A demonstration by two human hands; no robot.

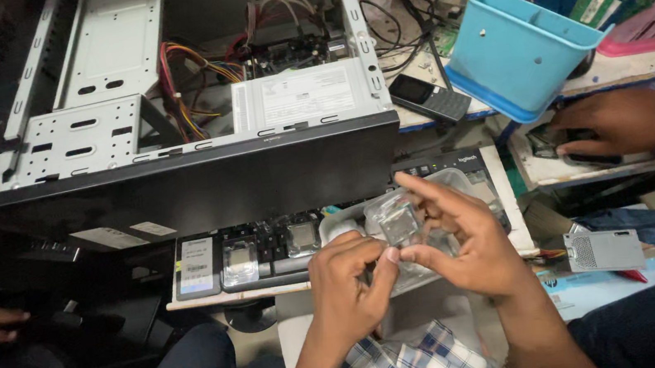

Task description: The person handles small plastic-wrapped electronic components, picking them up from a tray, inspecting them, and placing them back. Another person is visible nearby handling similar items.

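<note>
The left hand [348, 285] and right hand [468, 246] are together gripping a clear plastic case [399, 225] enclosing a square processor chip [401, 223]. The case is tilting, its flat face turning toward the camera.

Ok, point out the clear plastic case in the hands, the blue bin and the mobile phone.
clear plastic case [401, 225], head view, its transparent lid.
blue bin [515, 49], head view, its front wall.
mobile phone [429, 97], head view, its keypad end.

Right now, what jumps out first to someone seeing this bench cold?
The open computer case fills the upper left, coloured wires showing inside. At bottom centre, the left hand and right hand together hold a clear plastic clamshell with a processor. A tilted blue bin sits upper right.
</note>
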